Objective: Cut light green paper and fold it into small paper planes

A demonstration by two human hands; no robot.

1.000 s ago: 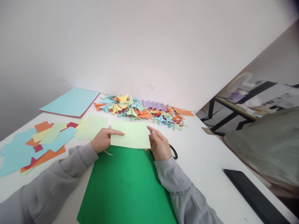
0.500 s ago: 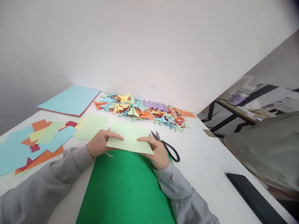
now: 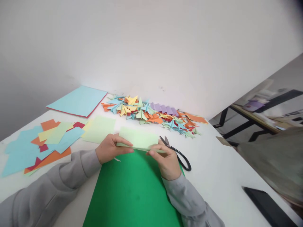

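Note:
A pale green sheet of paper (image 3: 139, 137) is held above the far end of a green board (image 3: 134, 192). My left hand (image 3: 111, 148) pinches its left end, and my right hand (image 3: 165, 157) grips the right end between thumb and fingers. Along the edge nearest me the paper is bent over, with a narrow strip turned toward the fingers. Just right of my right hand lie black-handled scissors (image 3: 181, 154), their blades pointing away to the left. Another pale green sheet (image 3: 100, 129) rests on the table beyond my left hand.
Many folded paper planes (image 3: 142, 110) are heaped near the wall, with purple pleated paper (image 3: 164, 109) among them. Coloured paper scraps (image 3: 53, 138) spread on the left, before a light blue stack of sheets (image 3: 79, 101). A black flat object (image 3: 267, 205) lies near the table's right edge.
The near edge of the pale green paper, flat before, is now bent up and over. My thumbs and fingers have closed on it. The whole view has shifted slightly.

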